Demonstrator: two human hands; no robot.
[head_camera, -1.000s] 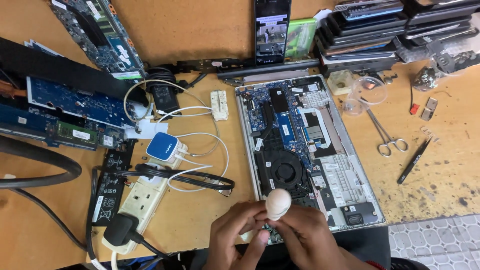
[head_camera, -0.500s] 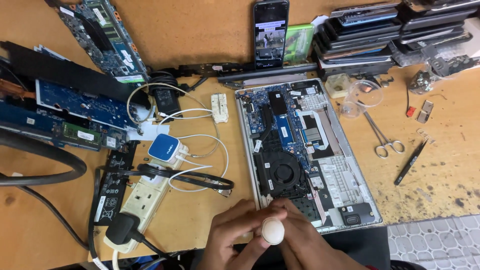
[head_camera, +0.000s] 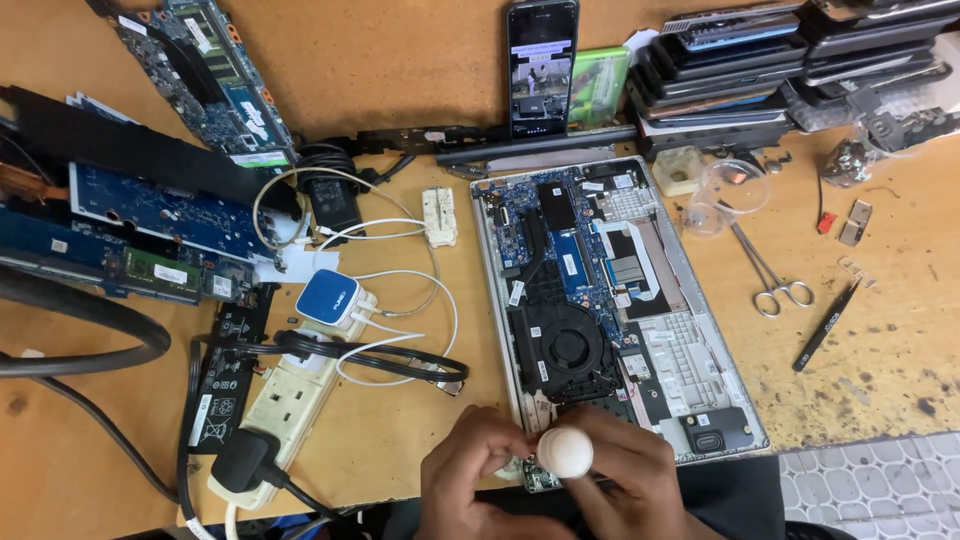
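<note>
- Left hand (head_camera: 478, 478): fingers curled, fingertips closed on the left side of a small round cream-white knob-shaped handle (head_camera: 565, 452).
- Right hand (head_camera: 622, 478): fingers wrapped about the same handle from the right; what lies under it is hidden.
- Handle position: at the near edge of an opened silver laptop base (head_camera: 690, 300) with black fan (head_camera: 570, 350) exposed.
- Left of it: cream power strip (head_camera: 290, 400) carrying a blue-and-white charger (head_camera: 330, 298).
- Right: steel scissor-handled forceps (head_camera: 768, 275), black tweezers (head_camera: 825, 327).
</note>
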